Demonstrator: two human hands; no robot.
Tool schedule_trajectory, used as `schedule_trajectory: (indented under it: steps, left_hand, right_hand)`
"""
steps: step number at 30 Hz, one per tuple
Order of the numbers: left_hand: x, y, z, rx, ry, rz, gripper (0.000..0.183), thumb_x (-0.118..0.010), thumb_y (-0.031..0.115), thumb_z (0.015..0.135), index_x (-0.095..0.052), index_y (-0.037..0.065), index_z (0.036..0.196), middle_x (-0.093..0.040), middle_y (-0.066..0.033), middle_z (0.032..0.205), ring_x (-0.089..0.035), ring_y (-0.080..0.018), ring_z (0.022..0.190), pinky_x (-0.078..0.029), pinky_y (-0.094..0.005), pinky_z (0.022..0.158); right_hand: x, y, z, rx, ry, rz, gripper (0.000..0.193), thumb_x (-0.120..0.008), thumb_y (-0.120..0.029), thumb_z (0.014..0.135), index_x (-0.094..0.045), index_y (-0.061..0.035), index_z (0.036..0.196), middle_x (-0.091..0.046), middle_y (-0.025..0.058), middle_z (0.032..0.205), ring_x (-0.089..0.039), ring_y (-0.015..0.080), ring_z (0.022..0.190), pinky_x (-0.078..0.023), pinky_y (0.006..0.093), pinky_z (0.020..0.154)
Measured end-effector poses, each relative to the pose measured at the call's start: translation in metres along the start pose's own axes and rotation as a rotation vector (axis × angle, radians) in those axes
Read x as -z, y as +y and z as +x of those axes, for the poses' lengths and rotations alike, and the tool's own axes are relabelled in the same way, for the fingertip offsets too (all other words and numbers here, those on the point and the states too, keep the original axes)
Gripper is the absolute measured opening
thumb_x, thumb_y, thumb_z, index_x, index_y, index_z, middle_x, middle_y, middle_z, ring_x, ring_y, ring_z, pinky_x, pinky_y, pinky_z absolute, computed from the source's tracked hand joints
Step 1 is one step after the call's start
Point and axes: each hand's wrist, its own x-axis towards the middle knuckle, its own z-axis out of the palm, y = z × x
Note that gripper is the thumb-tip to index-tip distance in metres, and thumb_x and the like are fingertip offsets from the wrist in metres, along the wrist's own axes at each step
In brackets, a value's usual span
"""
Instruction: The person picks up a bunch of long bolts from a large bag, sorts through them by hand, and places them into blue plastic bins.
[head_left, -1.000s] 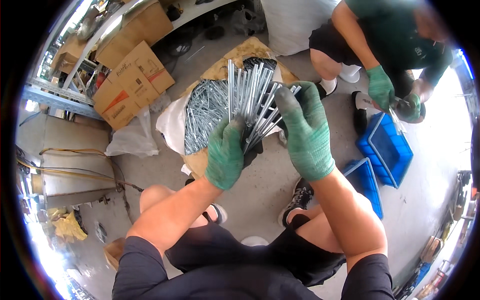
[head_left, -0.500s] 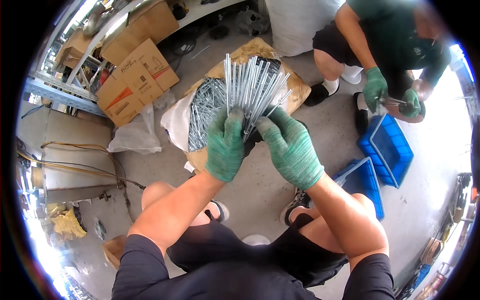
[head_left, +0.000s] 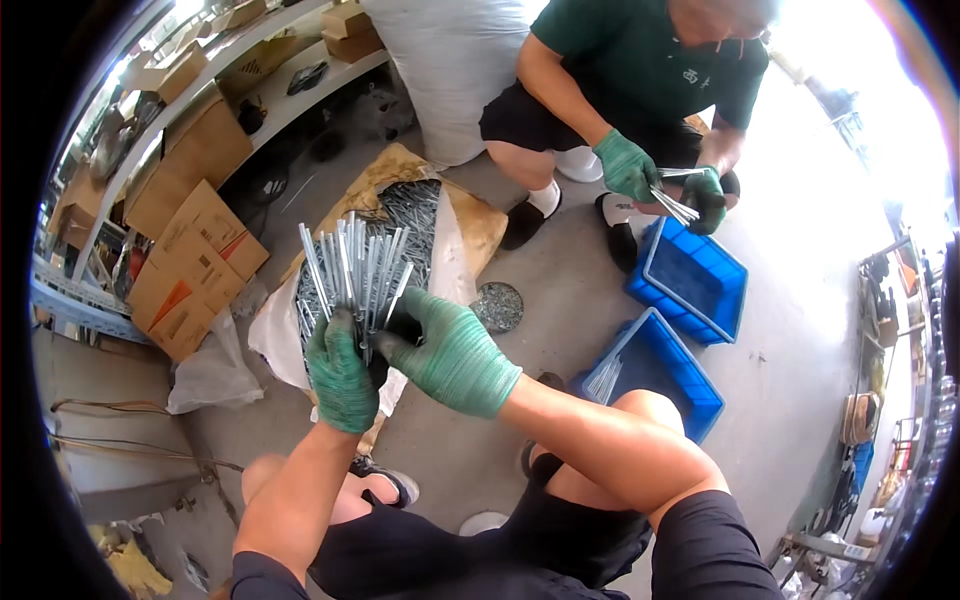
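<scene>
A fanned bundle of long, thin, silvery metal rods stands up from my hands, their lower ends bunched together. My left hand, in a green knit glove, is closed round the bundle's lower end. My right hand, gloved alike, is closed at the bundle's right side, thumb and fingers against the lower ends of the rods; its fingertips are partly hidden. Behind the bundle, many more loose metal rods lie in an open carton lined with a white bag.
Two blue crates stand on the floor to the right; the nearer holds some rods. A co-worker in green gloves crouches beyond, holding rods. A round container of small metal bits sits beside the carton. Cardboard boxes and shelving stand left.
The view has swung right, so the carton and my hands appear further left. My hands still hold the bundle. The co-worker's rods now point down over the far crate.
</scene>
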Motion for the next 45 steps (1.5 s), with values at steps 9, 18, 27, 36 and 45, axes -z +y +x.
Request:
schedule_trajectory:
  steps: [9, 18, 27, 36, 45]
  left_hand:
    - [0.000, 0.019, -0.024, -0.227, -0.102, 0.211, 0.035, -0.071, 0.006, 0.084, -0.059, -0.001, 0.116, -0.065, -0.0188, 0.099, -0.063, -0.0373, 0.087, -0.051, -0.0441, 0.077]
    - [-0.021, 0.029, -0.040, 0.936, -0.164, -1.405, 0.049, -0.041, 0.033, 0.107, -0.043, 0.004, 0.146, -0.053, -0.0089, 0.140, -0.052, -0.0228, 0.128, -0.042, -0.0401, 0.109]
    - [0.006, 0.048, -0.019, 1.061, 0.109, -1.471, 0.057, -0.053, 0.040, 0.102, -0.040, 0.011, 0.150, -0.047, -0.0087, 0.146, -0.049, -0.0202, 0.130, -0.041, -0.0401, 0.110]
    - [-0.016, -0.010, -0.042, 0.513, -0.049, -1.260, 0.048, -0.041, 0.029, 0.105, -0.043, 0.002, 0.145, -0.054, -0.0082, 0.139, -0.057, -0.0153, 0.121, -0.046, -0.0297, 0.105]
    - [-0.010, -0.043, -0.035, 0.682, -0.079, -1.340, 0.049, -0.037, 0.026, 0.106, -0.039, 0.000, 0.148, -0.049, -0.0107, 0.144, -0.053, -0.0194, 0.127, -0.043, -0.0332, 0.110]
  right_hand:
    - [0.016, -0.010, 0.000, 0.035, -0.157, 0.531, 0.036, -0.077, -0.026, 0.085, -0.063, -0.0036, 0.109, -0.067, 0.0031, 0.099, -0.060, 0.0098, 0.089, -0.051, 0.0288, 0.082]
    - [-0.017, 0.015, 0.007, -0.034, 0.185, 0.399, 0.022, -0.059, -0.019, 0.096, -0.058, 0.0017, 0.104, -0.063, 0.0117, 0.084, -0.057, 0.0187, 0.078, -0.050, 0.0366, 0.075]
    - [-0.018, -0.009, 0.021, 0.176, 0.188, 0.562, 0.019, -0.053, -0.011, 0.101, -0.053, 0.0027, 0.114, -0.062, 0.0117, 0.088, -0.060, 0.0210, 0.084, -0.049, 0.0364, 0.077]
    - [-0.028, -0.047, -0.004, -0.049, -0.054, 0.078, 0.028, -0.064, -0.024, 0.082, -0.063, -0.0133, 0.108, -0.058, 0.0152, 0.107, -0.057, 0.0327, 0.109, -0.046, 0.0303, 0.101]
    - [-0.094, -0.010, 0.026, 0.127, 0.614, -0.006, 0.030, -0.063, -0.027, 0.084, -0.060, -0.0101, 0.109, -0.058, 0.0135, 0.105, -0.056, 0.0299, 0.108, -0.036, 0.0443, 0.109]
